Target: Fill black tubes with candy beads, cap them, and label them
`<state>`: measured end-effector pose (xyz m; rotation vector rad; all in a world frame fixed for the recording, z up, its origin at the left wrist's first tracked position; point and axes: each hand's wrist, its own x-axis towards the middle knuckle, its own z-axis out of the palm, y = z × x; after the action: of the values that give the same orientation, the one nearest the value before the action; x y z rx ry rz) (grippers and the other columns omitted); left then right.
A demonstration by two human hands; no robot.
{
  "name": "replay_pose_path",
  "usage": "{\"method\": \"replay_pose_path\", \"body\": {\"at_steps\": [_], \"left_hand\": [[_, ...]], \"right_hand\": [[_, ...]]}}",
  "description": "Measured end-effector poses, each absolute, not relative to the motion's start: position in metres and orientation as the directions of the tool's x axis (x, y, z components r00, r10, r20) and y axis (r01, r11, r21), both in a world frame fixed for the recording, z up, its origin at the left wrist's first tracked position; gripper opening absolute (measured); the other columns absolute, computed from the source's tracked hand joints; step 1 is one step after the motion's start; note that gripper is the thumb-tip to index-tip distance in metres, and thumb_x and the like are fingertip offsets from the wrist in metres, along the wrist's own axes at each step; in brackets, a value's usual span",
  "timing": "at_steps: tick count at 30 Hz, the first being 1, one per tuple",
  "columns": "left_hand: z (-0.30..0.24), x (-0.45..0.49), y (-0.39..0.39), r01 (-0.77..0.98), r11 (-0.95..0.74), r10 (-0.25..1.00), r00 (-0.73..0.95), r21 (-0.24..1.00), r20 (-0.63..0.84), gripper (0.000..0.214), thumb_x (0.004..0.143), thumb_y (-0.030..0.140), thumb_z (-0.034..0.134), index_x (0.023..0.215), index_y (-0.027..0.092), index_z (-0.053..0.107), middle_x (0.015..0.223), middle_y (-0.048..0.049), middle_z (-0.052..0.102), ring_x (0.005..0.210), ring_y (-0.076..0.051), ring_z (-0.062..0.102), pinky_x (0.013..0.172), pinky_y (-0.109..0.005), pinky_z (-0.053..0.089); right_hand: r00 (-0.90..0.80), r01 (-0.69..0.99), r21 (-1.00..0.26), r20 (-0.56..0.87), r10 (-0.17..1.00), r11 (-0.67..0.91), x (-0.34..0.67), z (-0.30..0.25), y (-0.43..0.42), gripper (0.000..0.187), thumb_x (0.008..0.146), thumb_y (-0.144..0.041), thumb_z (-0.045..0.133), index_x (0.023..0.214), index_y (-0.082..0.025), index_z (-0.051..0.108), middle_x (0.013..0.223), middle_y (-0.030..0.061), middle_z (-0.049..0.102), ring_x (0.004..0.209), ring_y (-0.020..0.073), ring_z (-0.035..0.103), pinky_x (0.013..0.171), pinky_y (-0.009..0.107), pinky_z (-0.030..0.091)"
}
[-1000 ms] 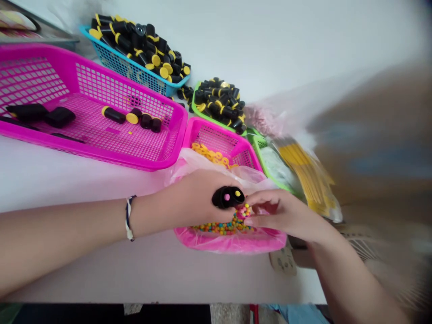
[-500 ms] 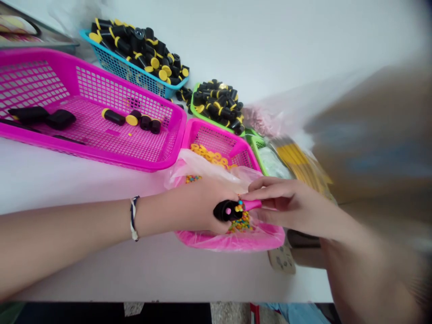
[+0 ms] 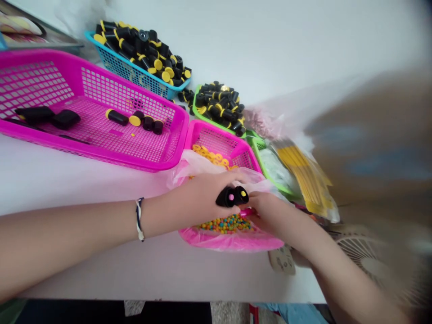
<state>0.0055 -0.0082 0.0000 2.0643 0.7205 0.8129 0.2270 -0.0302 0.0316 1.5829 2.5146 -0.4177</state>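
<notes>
White table (image 3: 135,272): its near edge runs along the bottom, and the baskets sit on it.
Bracelet (image 3: 139,219): twisted, dark blue and white, around the left wrist.
Left hand (image 3: 205,195): wrapped around a pair of black tubes (image 3: 223,198), side by side, above the beads. One tube shows a pink spot inside, the other a yellow spot.
Right hand (image 3: 268,209): just beside the tubes, fingers bent around a little pink scoop (image 3: 247,212). Most of the scoop is hidden. I cannot tell if the two hands touch.
Bead basket (image 3: 232,243): pink, lined with thin see-through plastic, right under the hands.
Tiny beads (image 3: 222,225): orange, yellow, green and blue, lots of them inside it.
Yellow rings (image 3: 211,156): in a small pink mesh basket (image 3: 216,130), just behind the beads.
Yellow strips (image 3: 300,168): in a clear bag on the right.
Big magenta basket (image 3: 145,165): on the left, with short black cylinders (image 3: 118,118) and flat black pieces (image 3: 65,119) lying in it.
Green basket (image 3: 194,104): heaped with black and yellow bits (image 3: 221,104).
Blue basket (image 3: 130,69): farthest back, piled high with black cylinders, many with yellow caps.
</notes>
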Motion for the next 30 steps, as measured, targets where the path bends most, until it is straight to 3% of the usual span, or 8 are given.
{"method": "replay_pose_path", "body": {"at_steps": [3, 7, 11, 16, 21, 26, 30], "left_hand": [[0.002, 0.004, -0.006, 0.212, -0.470, 0.759, 0.592, 0.857, 0.270, 0.058, 0.078, 0.034, 0.073, 0.131, 0.021, 0.055, 0.128, -0.0064, 0.066, 0.116, -0.025, 0.062, 0.090, -0.032, 0.049], [0.006, 0.001, -0.003, 0.131, -0.454, 0.756, 0.580, 0.881, 0.303, 0.045, 0.081, 0.040, 0.073, 0.121, 0.022, 0.063, 0.124, -0.0022, 0.069, 0.116, -0.022, 0.063, 0.092, -0.029, 0.048], [0.007, -0.002, -0.002, 0.117, -0.455, 0.762, 0.564, 0.883, 0.318, 0.036, 0.081, 0.043, 0.073, 0.112, 0.026, 0.067, 0.110, 0.0031, 0.074, 0.102, -0.019, 0.067, 0.085, -0.027, 0.048], [0.006, -0.005, -0.002, 0.152, -0.461, 0.783, 0.534, 0.874, 0.320, 0.035, 0.083, 0.045, 0.068, 0.113, 0.027, 0.065, 0.106, 0.0025, 0.073, 0.096, -0.019, 0.067, 0.081, -0.028, 0.049], [0.004, -0.004, 0.000, 0.146, -0.473, 0.769, 0.549, 0.869, 0.326, 0.033, 0.085, 0.044, 0.065, 0.114, 0.028, 0.064, 0.108, 0.0023, 0.073, 0.098, -0.021, 0.067, 0.081, -0.030, 0.049], [0.005, -0.001, -0.001, 0.166, -0.496, 0.763, 0.552, 0.852, 0.337, 0.023, 0.088, 0.035, 0.063, 0.105, 0.020, 0.065, 0.101, 0.0001, 0.073, 0.093, -0.018, 0.067, 0.079, -0.029, 0.048], [0.003, 0.002, -0.003, 0.193, -0.560, 0.709, 0.616, 0.806, 0.345, 0.017, 0.089, 0.031, 0.062, 0.101, 0.019, 0.065, 0.099, -0.0019, 0.072, 0.092, -0.020, 0.066, 0.079, -0.031, 0.048]], "right_hand": [[-0.468, 0.877, -0.258, -0.278, 0.839, 0.404, 0.214, 0.009, -0.025, 0.026, 0.070, -0.002, 0.057, 0.076, -0.022, 0.072, 0.088, 0.0055, 0.074, 0.079, 0.0227, 0.068, 0.071, 0.032, 0.051], [-0.447, 0.857, -0.385, -0.226, 0.866, 0.342, 0.201, 0.001, -0.026, 0.027, 0.067, -0.002, 0.053, 0.080, -0.020, 0.068, 0.088, 0.0044, 0.070, 0.083, 0.0215, 0.065, 0.075, 0.032, 0.051], [-0.414, 0.813, -0.528, -0.230, 0.881, 0.245, 0.201, -0.001, -0.028, 0.026, 0.064, -0.002, 0.052, 0.079, -0.018, 0.065, 0.080, 0.0010, 0.065, 0.072, 0.0172, 0.061, 0.066, 0.029, 0.049], [-0.419, 0.695, -0.713, -0.288, 0.861, 0.100, 0.205, 0.001, -0.029, 0.019, 0.073, -0.019, 0.070, 0.092, -0.018, 0.070, 0.087, 0.0015, 0.070, 0.076, 0.0163, 0.065, 0.069, 0.028, 0.053], [-0.409, 0.609, -0.793, -0.284, 0.867, 0.028, 0.214, 0.015, -0.037, 0.028, 0.072, -0.036, 0.081, 0.095, -0.020, 0.075, 0.105, 0.0053, 0.072, 0.090, 0.0183, 0.066, 0.076, 0.030, 0.054], [-0.290, 0.501, -0.855, -0.316, 0.904, -0.138, 0.229, 0.044, -0.044, 0.024, 0.071, -0.032, 0.084, 0.092, -0.024, 0.078, 0.090, 0.0032, 0.075, 0.072, 0.0140, 0.067, 0.060, 0.024, 0.055], [-0.267, 0.452, -0.892, -0.166, 0.949, -0.029, 0.228, 0.069, -0.040, 0.025, 0.072, -0.027, 0.084, 0.096, -0.030, 0.079, 0.093, 0.0016, 0.078, 0.080, 0.0141, 0.071, 0.070, 0.023, 0.058]]}}
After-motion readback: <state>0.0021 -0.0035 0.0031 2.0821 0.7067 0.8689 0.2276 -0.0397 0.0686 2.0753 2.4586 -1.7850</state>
